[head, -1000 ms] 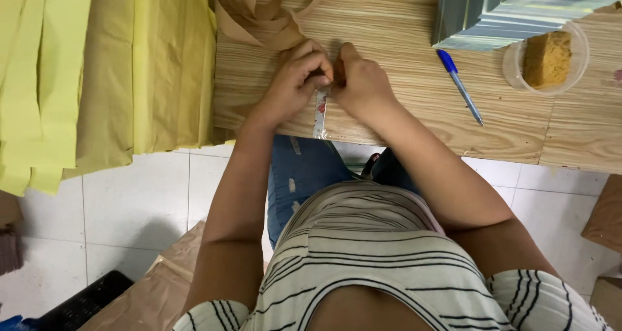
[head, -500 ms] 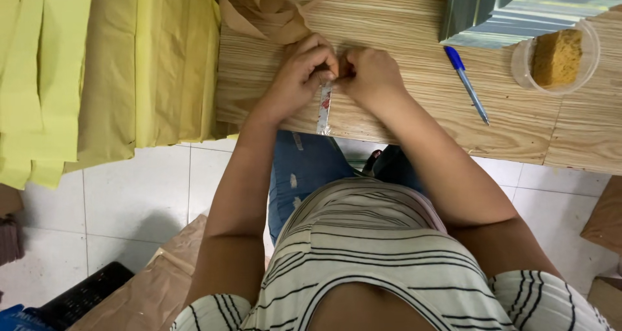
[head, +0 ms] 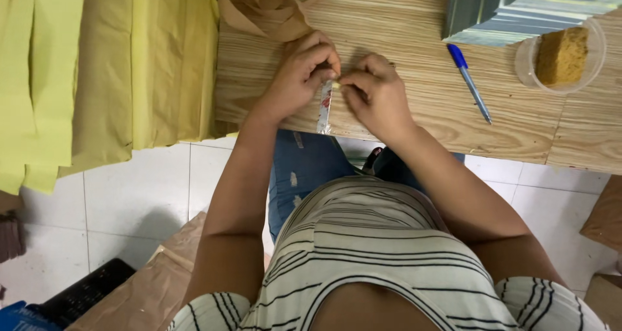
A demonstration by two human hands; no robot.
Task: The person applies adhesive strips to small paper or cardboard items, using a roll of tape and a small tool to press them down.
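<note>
My left hand [head: 300, 76] and my right hand [head: 374, 92] meet at the near edge of a wooden table [head: 402, 104]. Together they pinch the top of a small clear plastic sachet [head: 324, 109] with red print, which hangs down over the table edge. A small pale bit shows between the fingertips at the sachet's top. Just beyond my left hand lies crumpled brown paper [head: 262, 10].
Yellow and olive paper sheets [head: 116, 65] hang over the table's left end. A blue pen [head: 471, 83], a clear round tub holding a yellow sponge [head: 562, 54] and a stack of shiny grey sheets [head: 518, 7] lie right. Brown paper [head: 146, 285] lies on the tiled floor.
Both hands have stayed together on the sachet at the table edge. The fingers have shifted slightly, and the sachet now hangs straighter below them.
</note>
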